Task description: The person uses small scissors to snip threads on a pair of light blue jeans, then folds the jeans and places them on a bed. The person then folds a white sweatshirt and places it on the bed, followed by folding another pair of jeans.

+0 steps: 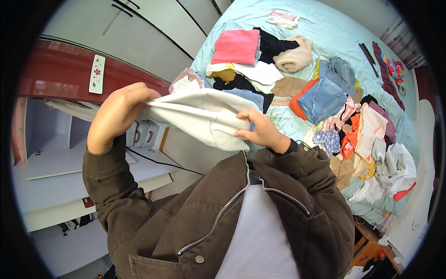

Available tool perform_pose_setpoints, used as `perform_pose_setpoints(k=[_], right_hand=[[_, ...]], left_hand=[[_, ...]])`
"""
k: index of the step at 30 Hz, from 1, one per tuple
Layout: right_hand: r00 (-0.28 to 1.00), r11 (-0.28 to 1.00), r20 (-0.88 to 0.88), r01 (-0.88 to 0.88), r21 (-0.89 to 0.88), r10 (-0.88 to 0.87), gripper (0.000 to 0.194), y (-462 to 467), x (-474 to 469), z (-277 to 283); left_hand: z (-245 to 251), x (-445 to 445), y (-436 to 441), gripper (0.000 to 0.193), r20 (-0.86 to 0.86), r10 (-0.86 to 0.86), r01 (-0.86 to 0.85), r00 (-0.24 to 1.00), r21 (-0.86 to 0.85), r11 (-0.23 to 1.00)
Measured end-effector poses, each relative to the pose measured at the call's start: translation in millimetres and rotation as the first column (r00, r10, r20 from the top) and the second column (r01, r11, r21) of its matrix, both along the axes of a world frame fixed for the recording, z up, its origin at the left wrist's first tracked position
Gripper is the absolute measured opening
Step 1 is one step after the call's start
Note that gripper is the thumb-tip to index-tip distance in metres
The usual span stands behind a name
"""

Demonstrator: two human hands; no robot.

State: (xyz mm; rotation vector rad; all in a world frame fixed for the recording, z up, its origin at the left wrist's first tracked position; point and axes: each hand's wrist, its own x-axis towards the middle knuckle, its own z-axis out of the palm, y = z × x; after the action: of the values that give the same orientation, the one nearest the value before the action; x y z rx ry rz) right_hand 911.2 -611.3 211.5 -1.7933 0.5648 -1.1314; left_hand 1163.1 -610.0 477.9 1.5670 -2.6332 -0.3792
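A white garment (198,113) is stretched in the air before my chest, creased and sagging a little in the middle. My left hand (122,110) pinches its left end, wrist bent downward. At the other end my right hand (259,129) grips the cloth between thumb and fingers. Behind the garment, near the bed's edge, lie a folded light blue denim piece (248,97), black cloth (233,83) and white cloth (263,74). The garment's far side is hidden, so its exact kind cannot be told.
A bed with a pale turquoise sheet (240,15) carries a folded pink garment (235,46), blue jeans (324,99) and a mixed clothes heap (371,129). At left stands an open wardrobe with white shelves (55,162) and a red panel (62,75). A black cable (163,163) hangs below my left arm.
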Motion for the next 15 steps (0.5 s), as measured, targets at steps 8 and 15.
perform_pose_setpoints(k=[8, 15], right_hand=[[0.947, 0.987, -0.281, -0.142, 0.074, 0.157, 0.024, 16, -22, -70], [0.902, 0.996, -0.429, -0.02, 0.09, 0.056, 0.017, 7, -30, -114]], left_hand=[[14, 4, 21, 0.026, 0.085, 0.032, -0.027, 0.996, -0.062, 0.998], [20, -1, 36, 0.025, 0.154, 0.034, -0.016, 0.987, -0.119, 0.993]])
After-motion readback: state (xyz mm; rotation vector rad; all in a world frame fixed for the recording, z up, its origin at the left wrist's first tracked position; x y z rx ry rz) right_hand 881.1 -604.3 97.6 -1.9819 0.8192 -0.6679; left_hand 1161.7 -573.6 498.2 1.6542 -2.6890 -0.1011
